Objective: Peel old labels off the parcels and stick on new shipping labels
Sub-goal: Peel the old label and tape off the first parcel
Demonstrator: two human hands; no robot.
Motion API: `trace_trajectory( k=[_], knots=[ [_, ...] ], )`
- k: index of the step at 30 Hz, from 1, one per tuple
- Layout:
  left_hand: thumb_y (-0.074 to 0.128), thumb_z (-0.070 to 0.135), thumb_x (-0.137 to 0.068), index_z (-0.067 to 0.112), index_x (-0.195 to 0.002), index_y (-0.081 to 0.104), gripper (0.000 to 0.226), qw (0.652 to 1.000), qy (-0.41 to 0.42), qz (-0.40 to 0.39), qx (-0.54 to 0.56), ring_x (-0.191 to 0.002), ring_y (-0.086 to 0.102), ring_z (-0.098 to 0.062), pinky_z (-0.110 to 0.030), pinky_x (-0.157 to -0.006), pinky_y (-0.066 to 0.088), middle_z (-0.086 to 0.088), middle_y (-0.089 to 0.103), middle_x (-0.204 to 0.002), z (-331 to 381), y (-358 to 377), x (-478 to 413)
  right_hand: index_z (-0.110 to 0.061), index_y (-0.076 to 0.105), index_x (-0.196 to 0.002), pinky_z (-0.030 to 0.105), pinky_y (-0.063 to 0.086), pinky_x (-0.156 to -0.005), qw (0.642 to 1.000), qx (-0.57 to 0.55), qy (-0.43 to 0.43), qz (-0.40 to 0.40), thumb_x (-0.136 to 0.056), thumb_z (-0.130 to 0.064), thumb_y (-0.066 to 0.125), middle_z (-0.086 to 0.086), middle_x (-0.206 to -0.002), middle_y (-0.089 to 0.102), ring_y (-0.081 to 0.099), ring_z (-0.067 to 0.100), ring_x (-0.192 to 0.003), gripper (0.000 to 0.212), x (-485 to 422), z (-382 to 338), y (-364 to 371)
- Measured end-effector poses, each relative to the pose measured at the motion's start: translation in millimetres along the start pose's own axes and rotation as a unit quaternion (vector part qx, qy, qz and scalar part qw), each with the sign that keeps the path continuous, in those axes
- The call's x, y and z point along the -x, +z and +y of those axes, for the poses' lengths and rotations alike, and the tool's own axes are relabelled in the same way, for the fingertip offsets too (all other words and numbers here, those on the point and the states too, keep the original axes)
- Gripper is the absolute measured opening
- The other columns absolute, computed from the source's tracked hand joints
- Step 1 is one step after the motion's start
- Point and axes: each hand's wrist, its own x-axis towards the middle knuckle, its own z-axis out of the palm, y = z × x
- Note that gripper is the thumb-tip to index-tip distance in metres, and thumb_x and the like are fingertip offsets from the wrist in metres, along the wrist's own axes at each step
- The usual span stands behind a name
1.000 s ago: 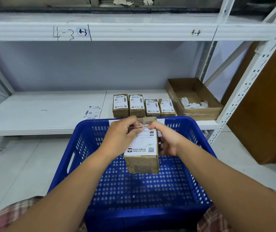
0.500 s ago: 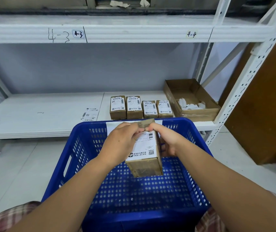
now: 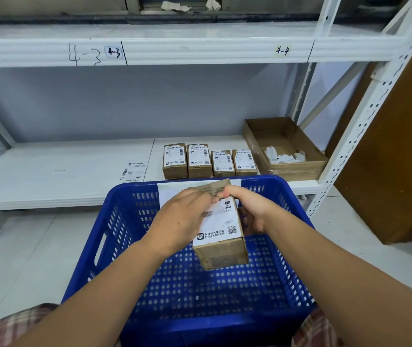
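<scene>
Over the blue basket (image 3: 124, 221), a parcel (image 3: 222, 254) in both hands.
Left hand (image 3: 182, 219) pinches the label (image 3: 221, 226) at its top edge; right hand (image 3: 250, 209) grips the parcel's right side.

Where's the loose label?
In the head view, the label lies flat on the shelf, left of the four boxes, beyond the blue basket.

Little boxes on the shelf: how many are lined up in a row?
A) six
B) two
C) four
C: four small parcels with white labels stand side by side on the white shelf, just behind the blue basket.
</scene>
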Motion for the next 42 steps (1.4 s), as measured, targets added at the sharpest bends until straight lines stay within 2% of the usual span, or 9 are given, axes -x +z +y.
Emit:
trace_trajectory(
  k=[6,10,15,19,24,30,36,40,42],
  knots=[
    [0.042,0.017,-0.085,0.003,-0.086,0.065,0.027,1.000,0.001,0.007,0.002,-0.078,0.064,-0.028,-0.031,-0.063,0.054,-0.007,0.070,-0.086,2,4,2,-0.017,0.061,-0.084,0.041,0.047,-0.088,1.000,-0.001,0.007,0.003,-0.080,-0.037,0.064,0.009,-0.094,0.065,0.059,0.029,-0.100,0.021,0,3,-1],
    [0.053,0.020,-0.095,0.009,-0.100,0.055,0.012,0.993,-0.107,-0.009,0.042,-0.085,0.057,-0.021,-0.022,-0.062,0.032,-0.002,0.065,-0.094,3,5,-2,-0.017,0.064,-0.092,0.037,0.048,-0.080,1.000,-0.012,-0.005,0.013,-0.083,-0.037,0.064,0.008,-0.103,0.068,0.061,0.025,-0.096,0.022,0,4,4],
    [0.061,0.028,-0.089,0.020,-0.113,0.047,0.028,0.972,-0.224,0.016,0.070,-0.073,0.063,-0.016,-0.028,-0.058,0.048,0.001,0.066,-0.091,3,3,-10,-0.019,0.062,-0.090,0.031,0.045,-0.066,0.998,-0.049,-0.026,0.010,-0.090,-0.031,0.064,0.005,-0.088,0.066,0.059,0.020,-0.081,0.012,5,1,11],
    [0.066,0.027,-0.086,0.053,-0.140,0.011,0.080,0.959,-0.247,0.013,0.140,-0.068,0.062,-0.006,-0.024,-0.063,0.052,0.015,0.065,-0.086,6,0,-11,-0.019,0.057,-0.117,0.034,0.048,-0.071,0.997,-0.044,-0.052,0.023,-0.080,-0.043,0.076,0.008,-0.105,0.068,0.064,0.024,-0.093,0.048,1,-3,10],
    [0.062,0.037,-0.088,0.031,-0.112,0.066,0.025,0.977,-0.211,0.025,0.034,-0.088,0.056,-0.005,-0.025,-0.070,0.045,0.014,0.061,-0.100,11,7,-12,-0.019,0.056,-0.125,0.043,0.052,-0.090,0.995,-0.067,-0.062,0.032,-0.075,-0.056,0.075,0.011,-0.113,0.069,0.066,0.028,-0.103,0.064,-3,0,16],
    [0.063,0.019,-0.089,0.018,-0.109,0.070,0.021,0.973,-0.203,0.063,0.089,-0.089,0.055,-0.014,-0.027,-0.078,0.045,0.010,0.051,-0.093,11,15,-11,-0.021,0.052,-0.126,0.052,0.050,-0.096,0.990,-0.103,-0.081,0.054,-0.040,-0.066,0.078,0.010,-0.116,0.067,0.065,0.030,-0.105,0.101,-4,-1,21],
    [0.063,0.010,-0.088,0.009,-0.120,0.063,0.032,0.967,-0.198,0.103,0.120,-0.093,0.048,0.001,-0.008,-0.094,0.037,0.000,0.045,-0.130,3,8,-13,-0.017,0.051,-0.122,0.038,0.054,-0.062,0.989,-0.130,-0.063,0.037,-0.082,-0.041,0.074,0.009,-0.103,0.066,0.065,0.024,-0.086,0.052,4,-7,10],
    [0.069,-0.003,-0.080,0.004,-0.096,0.073,0.018,0.979,-0.151,0.119,0.066,-0.100,0.050,-0.011,-0.022,-0.087,0.041,-0.008,0.054,-0.126,-7,7,-11,-0.024,0.046,-0.126,0.059,0.041,-0.096,0.998,-0.050,-0.043,0.010,-0.078,-0.040,0.077,0.006,-0.118,0.061,0.057,0.029,-0.109,0.059,3,-8,8],
    [0.074,-0.007,-0.071,0.005,-0.093,0.073,0.025,0.989,-0.102,0.107,0.030,-0.099,0.055,-0.019,-0.026,-0.078,0.042,-0.008,0.061,-0.112,-10,7,-9,-0.021,0.050,-0.122,0.041,0.043,-0.089,0.997,-0.010,-0.074,0.008,-0.080,-0.036,0.075,0.006,-0.113,0.062,0.057,0.022,-0.104,0.051,4,-10,5]
  ],
)
